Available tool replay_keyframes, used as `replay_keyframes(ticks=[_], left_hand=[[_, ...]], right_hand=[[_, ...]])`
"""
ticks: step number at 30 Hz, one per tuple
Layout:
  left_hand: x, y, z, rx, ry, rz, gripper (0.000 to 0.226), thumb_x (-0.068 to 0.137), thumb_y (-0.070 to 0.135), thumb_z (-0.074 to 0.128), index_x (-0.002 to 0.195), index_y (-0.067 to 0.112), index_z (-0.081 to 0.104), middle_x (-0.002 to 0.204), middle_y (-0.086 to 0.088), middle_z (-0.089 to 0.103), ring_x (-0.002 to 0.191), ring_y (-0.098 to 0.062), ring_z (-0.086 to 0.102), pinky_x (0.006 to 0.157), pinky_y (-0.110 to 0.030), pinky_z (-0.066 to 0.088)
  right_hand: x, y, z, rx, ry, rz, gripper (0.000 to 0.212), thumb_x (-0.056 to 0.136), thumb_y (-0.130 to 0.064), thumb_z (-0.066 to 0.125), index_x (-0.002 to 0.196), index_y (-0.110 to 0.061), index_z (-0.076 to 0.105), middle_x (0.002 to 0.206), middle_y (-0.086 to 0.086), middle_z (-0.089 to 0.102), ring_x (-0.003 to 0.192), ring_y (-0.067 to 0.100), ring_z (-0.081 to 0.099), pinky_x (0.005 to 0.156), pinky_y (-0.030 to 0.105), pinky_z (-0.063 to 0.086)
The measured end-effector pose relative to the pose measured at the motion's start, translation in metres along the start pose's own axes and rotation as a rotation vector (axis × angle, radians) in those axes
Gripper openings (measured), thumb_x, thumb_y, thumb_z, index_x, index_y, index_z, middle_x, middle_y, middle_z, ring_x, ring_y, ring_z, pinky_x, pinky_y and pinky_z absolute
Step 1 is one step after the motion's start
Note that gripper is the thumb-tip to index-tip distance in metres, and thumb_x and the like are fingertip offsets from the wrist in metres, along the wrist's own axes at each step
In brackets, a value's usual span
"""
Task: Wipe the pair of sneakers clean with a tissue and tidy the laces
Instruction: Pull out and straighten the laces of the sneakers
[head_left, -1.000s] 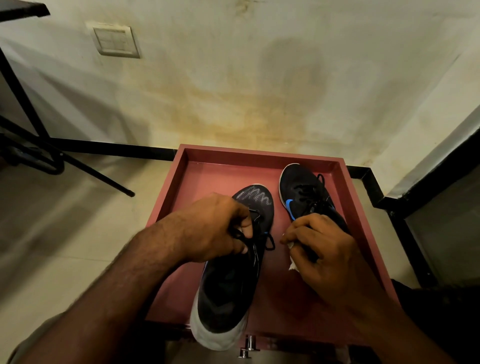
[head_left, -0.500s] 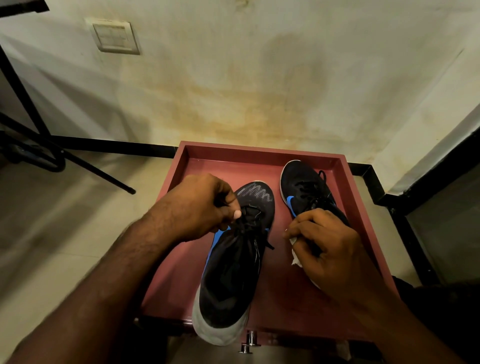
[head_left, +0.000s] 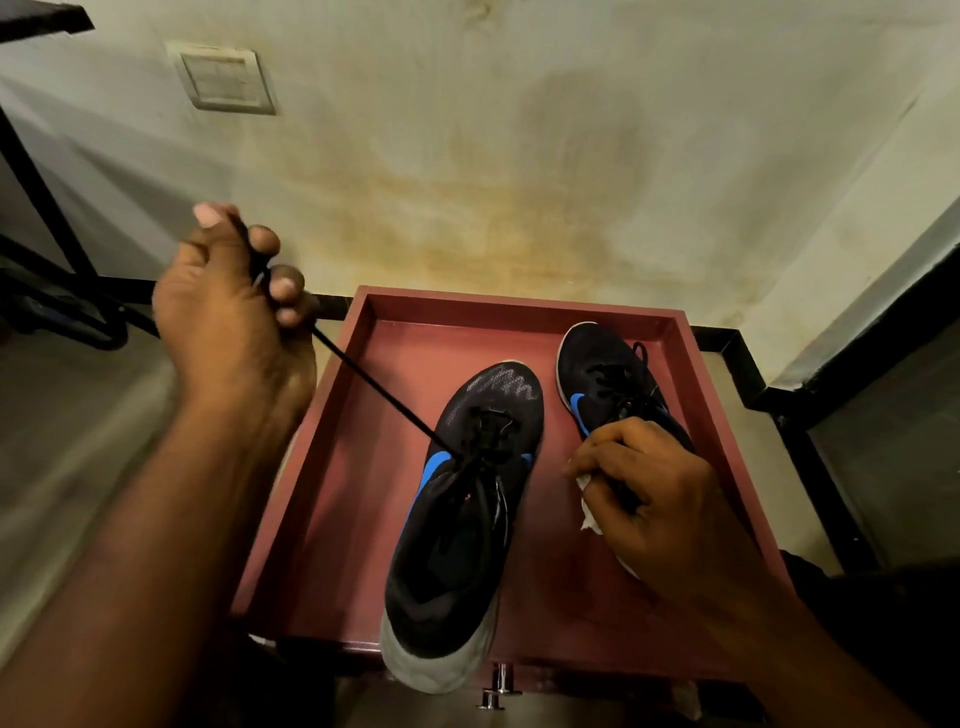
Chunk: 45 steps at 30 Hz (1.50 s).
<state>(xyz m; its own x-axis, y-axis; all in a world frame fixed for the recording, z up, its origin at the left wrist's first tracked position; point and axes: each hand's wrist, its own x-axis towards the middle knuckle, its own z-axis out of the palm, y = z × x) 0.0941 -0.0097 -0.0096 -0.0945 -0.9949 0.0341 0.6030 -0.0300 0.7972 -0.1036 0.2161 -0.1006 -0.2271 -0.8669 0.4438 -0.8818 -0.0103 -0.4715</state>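
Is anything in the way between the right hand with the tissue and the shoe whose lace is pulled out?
Nothing visible. Only bare red tray floor lies between the right hand, holding the tissue, and the near sneaker. The left hand holds its lace off to the far side.

Both forearms are bare, with no sleeves showing. The left hand (head_left: 228, 312) and right hand (head_left: 654, 499) wear no gloves. The fingernails are short.

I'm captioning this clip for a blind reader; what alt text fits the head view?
A left hand pulls a black lace taut from the nearer sneaker in a red tray. The right hand grips a white tissue over the second sneaker.
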Motion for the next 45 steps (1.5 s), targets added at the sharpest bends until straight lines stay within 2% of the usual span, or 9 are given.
replay_keyframes(ticks=[6,11,17,24,31,37,40,42,45], left_hand=[[-0.012,-0.009,-0.016,1.528,-0.66,0.062,0.042,0.087,0.067,0.06,0.085,0.028,0.075,0.081,0.009,0.076,0.068,0.002,0.066,0.065,-0.021,0.048],[-0.027,-0.021,-0.009,1.477,-1.24,-0.326,0.035,0.073,0.052,0.085,0.103,0.035,0.078,0.106,0.016,0.076,0.091,0.004,0.069,0.089,-0.023,0.055],[-0.032,-0.035,-0.008,1.419,-1.245,-0.111,0.007,0.089,0.021,0.08,0.092,0.025,0.075,0.09,0.012,0.077,0.087,0.001,0.072,0.084,-0.025,0.059],[-0.033,-0.04,-0.011,1.436,-1.328,-0.123,0.023,0.09,0.018,0.076,0.107,0.03,0.067,0.095,0.009,0.073,0.091,-0.006,0.07,0.09,-0.034,0.057],[-0.035,-0.01,0.0,0.98,-1.286,-0.265,0.027,0.098,-0.006,0.056,0.107,0.012,0.075,0.077,-0.025,0.064,0.071,-0.026,0.067,0.072,-0.026,0.055],[-0.021,0.022,-0.012,0.264,-1.633,-1.027,0.03,0.102,0.012,0.058,0.114,-0.014,0.065,0.048,-0.023,0.048,0.034,-0.035,0.053,0.061,-0.042,0.061],[-0.011,0.026,-0.021,-0.116,-1.624,-1.029,0.046,0.103,0.026,0.056,0.122,-0.015,0.06,0.04,-0.022,0.048,0.027,-0.038,0.053,0.049,-0.054,0.058],[-0.012,0.017,-0.02,0.051,-1.424,-0.854,0.043,0.1,0.034,0.064,0.118,-0.005,0.065,0.049,-0.021,0.052,0.036,-0.031,0.057,0.062,-0.048,0.062],[-0.018,-0.005,-0.015,0.89,-1.202,-0.369,0.034,0.085,0.036,0.081,0.116,0.023,0.074,0.1,0.001,0.076,0.095,-0.015,0.074,0.098,-0.041,0.058]], right_hand=[[0.001,0.0,0.001,-0.005,-0.012,-0.004,0.013,0.088,-0.004,0.068,0.094,-0.014,0.075,0.098,-0.007,0.066,0.092,0.015,0.065,0.077,0.036,0.058],[0.001,0.003,0.002,-0.005,-0.014,-0.016,0.014,0.088,-0.002,0.07,0.093,-0.014,0.075,0.097,-0.006,0.066,0.091,0.015,0.064,0.075,0.036,0.057],[0.0,0.002,0.003,0.002,-0.022,-0.027,0.019,0.086,0.003,0.074,0.096,-0.013,0.076,0.1,-0.006,0.066,0.094,0.014,0.064,0.079,0.036,0.057],[-0.012,-0.026,0.02,0.025,-0.335,-0.304,0.03,0.091,-0.016,0.061,0.115,-0.026,0.077,0.098,-0.003,0.062,0.088,0.011,0.059,0.069,0.02,0.047],[-0.019,-0.025,0.03,-0.002,-0.42,-0.172,0.031,0.09,-0.022,0.06,0.116,-0.037,0.069,0.102,-0.006,0.058,0.09,0.009,0.059,0.061,0.024,0.053],[-0.017,-0.025,0.026,-0.005,-0.508,-0.101,0.039,0.093,-0.033,0.049,0.128,-0.047,0.06,0.112,-0.012,0.057,0.098,0.006,0.06,0.07,0.016,0.053],[-0.016,-0.026,0.025,0.002,-0.509,-0.088,0.04,0.094,-0.033,0.045,0.129,-0.047,0.061,0.107,-0.012,0.055,0.095,0.005,0.057,0.071,0.02,0.055],[-0.015,-0.027,0.026,0.006,-0.511,-0.085,0.04,0.093,-0.029,0.047,0.126,-0.043,0.065,0.102,-0.011,0.054,0.091,0.006,0.055,0.068,0.017,0.048],[-0.015,-0.027,0.026,0.012,-0.491,-0.087,0.039,0.091,-0.025,0.051,0.121,-0.041,0.068,0.1,-0.009,0.056,0.09,0.008,0.056,0.066,0.019,0.048]])
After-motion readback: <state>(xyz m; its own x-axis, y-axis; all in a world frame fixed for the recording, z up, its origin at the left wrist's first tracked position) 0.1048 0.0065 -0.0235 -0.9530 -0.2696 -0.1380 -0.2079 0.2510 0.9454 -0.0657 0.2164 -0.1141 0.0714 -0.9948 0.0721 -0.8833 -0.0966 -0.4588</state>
